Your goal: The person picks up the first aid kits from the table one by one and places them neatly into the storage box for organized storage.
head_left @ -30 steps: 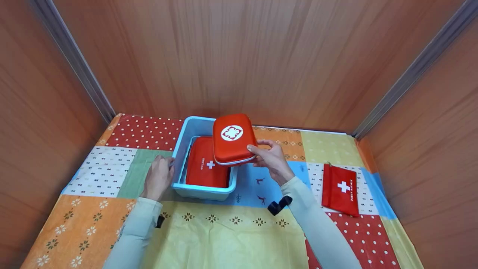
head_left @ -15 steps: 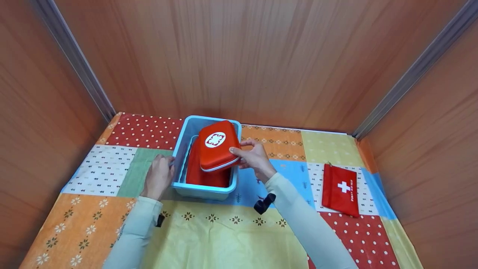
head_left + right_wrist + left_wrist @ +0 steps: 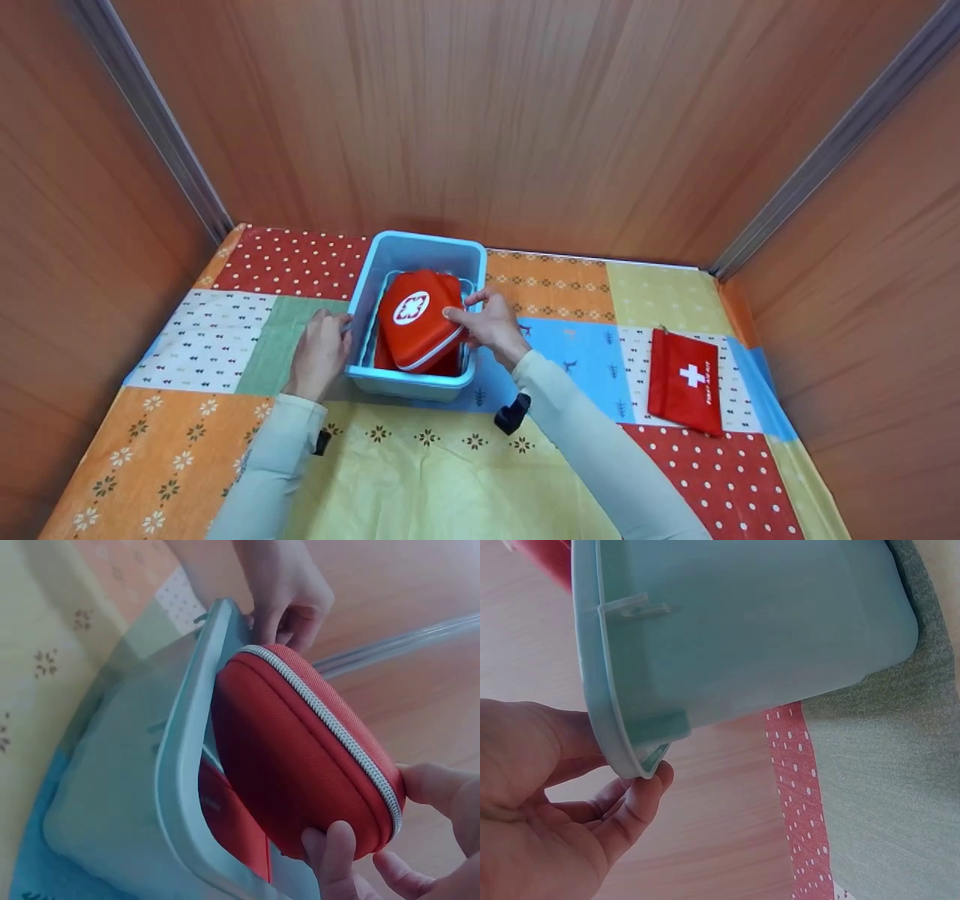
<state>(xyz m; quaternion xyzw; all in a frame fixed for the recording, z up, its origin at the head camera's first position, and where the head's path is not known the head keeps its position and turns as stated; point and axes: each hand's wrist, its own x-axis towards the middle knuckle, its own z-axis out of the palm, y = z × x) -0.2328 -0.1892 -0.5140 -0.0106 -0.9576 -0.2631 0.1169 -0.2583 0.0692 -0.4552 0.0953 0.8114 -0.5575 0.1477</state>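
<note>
Holding a bright red hard-shell zippered case [image 3: 416, 326] by its right side with the right hand [image 3: 489, 322]. Zipped closed along a pale zipper, marked with a white rounded emblem on the lid. Tilted within the mouth of a light-blue plastic bin [image 3: 409, 377], above a red pouch [image 3: 236, 821]. Gripping the deep, open-topped, upright bin by its left rim with the left hand [image 3: 321, 352].

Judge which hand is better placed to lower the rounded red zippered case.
Probably the right hand: it grips the case, while the left hand holds the rectangular blue plastic bin's rim.
</note>
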